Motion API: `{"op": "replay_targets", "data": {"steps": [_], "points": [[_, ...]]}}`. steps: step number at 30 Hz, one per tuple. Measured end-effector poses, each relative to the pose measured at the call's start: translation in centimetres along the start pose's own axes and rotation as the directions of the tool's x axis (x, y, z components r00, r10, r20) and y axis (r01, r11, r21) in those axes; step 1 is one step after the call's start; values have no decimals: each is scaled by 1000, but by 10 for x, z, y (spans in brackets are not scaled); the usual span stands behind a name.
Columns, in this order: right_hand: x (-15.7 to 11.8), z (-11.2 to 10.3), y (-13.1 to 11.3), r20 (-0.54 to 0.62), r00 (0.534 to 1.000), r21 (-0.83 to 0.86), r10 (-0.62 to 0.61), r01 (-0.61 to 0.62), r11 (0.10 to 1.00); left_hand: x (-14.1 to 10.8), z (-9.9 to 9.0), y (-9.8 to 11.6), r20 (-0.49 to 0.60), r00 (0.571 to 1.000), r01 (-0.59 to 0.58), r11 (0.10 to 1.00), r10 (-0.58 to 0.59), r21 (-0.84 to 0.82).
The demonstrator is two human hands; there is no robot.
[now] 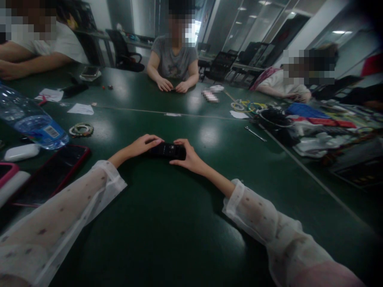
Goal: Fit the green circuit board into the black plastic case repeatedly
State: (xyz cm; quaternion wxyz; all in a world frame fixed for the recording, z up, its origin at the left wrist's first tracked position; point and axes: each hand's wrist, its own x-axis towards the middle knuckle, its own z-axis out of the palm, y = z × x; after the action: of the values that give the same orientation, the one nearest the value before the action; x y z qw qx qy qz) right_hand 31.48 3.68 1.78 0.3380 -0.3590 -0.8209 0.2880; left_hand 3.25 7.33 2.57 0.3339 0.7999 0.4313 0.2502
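Observation:
A small black device with a dark screen and faint lit marks (167, 150) lies between my hands, low over the green table (167, 231); its exact kind is hard to make out. At its left end, my left hand (143, 146) holds it with fingers over the top edge. My right hand (190, 158) grips the opposite end, thumb along the near side and fingers along the far side. Sheer white sleeves with dark spots cover both forearms.
To the left are a water bottle (36, 119), a red-edged phone (56, 171), a white case (22, 152) and bracelets (80, 129). A wrench (255, 134) lies right, near piled cables and bags (317, 127). Several people sit around the table, one straight across (175, 59).

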Motion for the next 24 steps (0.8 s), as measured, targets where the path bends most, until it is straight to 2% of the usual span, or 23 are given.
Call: {"op": "replay_targets", "data": {"steps": [5,9,17,24], "points": [[2,-2,0,21,998,162,52,-55,985,-1,0,2,-5,1000,2,1000,-2,0],[3,-2,4,19,999,183,34,-37,982,-1,-1,4,-3,1000,4,1000,-4,4],[4,-6,4,62,995,272,84,-98,957,-2,-2,8,7,1000,28,999,-28,18],[4,-6,3,45,995,264,88,-97,960,-2,-2,4,10,1000,29,999,-29,16]]}}
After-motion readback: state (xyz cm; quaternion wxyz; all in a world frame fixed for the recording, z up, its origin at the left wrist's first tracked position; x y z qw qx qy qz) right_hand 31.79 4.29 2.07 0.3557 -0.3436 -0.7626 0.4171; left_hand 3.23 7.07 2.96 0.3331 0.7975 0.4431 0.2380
